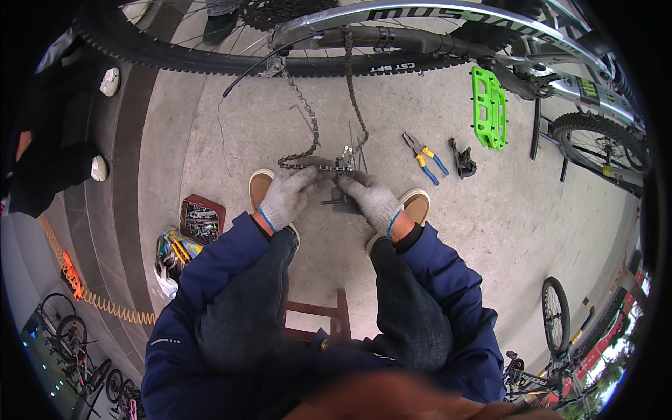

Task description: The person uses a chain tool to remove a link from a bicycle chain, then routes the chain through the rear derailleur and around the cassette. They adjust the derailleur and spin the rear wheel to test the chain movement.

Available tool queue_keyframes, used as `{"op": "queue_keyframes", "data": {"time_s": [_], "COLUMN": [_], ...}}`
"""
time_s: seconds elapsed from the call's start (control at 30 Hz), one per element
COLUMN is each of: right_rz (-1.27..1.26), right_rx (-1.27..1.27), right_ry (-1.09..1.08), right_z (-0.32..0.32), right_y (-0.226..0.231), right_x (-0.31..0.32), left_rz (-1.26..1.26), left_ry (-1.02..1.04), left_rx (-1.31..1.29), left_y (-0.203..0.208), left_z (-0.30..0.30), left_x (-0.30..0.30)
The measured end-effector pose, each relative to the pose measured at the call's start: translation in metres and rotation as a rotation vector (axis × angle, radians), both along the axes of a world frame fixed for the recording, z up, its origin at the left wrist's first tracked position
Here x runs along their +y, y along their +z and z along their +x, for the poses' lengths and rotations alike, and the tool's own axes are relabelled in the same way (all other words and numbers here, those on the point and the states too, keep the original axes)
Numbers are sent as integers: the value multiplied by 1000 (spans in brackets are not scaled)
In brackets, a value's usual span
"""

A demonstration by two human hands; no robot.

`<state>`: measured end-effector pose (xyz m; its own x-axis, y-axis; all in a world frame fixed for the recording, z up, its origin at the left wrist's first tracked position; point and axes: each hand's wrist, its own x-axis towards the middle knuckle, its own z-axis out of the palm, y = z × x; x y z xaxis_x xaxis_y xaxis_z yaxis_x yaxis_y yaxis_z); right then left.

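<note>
A dark bicycle chain (313, 126) hangs in a loop from the bike's rear end down to my hands. Wearing a grey-white knit glove, my left hand (288, 194) is closed on the chain's lower stretch, thumb and fingers pinching it. My right hand (372, 203), gloved alike, is closed on a small dark chain tool (341, 165) set against the chain. A thin bar of it shows below the fingers, which partly hide the tool. Right at the tool sits a small silver piece (348, 152), too small to make out.
The bike's silver frame (448, 15) and rear tyre (308, 68) cross the top; a green pedal (488, 108) juts down. Pliers (425, 157) and a black bracket-like part (463, 158) lie right. At left are a box of small parts (203, 218) and another person's shoes (110, 82).
</note>
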<state>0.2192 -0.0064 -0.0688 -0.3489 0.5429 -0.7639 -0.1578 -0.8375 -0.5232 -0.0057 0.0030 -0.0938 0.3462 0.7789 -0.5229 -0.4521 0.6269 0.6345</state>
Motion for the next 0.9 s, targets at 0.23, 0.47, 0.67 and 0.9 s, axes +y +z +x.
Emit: {"op": "queue_keyframes", "data": {"time_s": [0.23, 0.47, 0.67, 0.9], "right_rz": [6, 162, 412, 525], "right_rx": [44, -198, -482, -605], "right_ry": [-50, 5, -15, 4], "right_z": [0, 2, 10, 18], "right_y": [0, -17, -25, -7], "right_x": [-2, -2, -5, -1], "left_rz": [7, -259, 105, 1010], "left_ry": [-17, 4, -464, -596], "left_rx": [82, -144, 594, 900], "left_y": [-12, -11, 24, 43], "left_z": [-9, -7, -7, 35], "left_x": [-6, -6, 13, 72]}}
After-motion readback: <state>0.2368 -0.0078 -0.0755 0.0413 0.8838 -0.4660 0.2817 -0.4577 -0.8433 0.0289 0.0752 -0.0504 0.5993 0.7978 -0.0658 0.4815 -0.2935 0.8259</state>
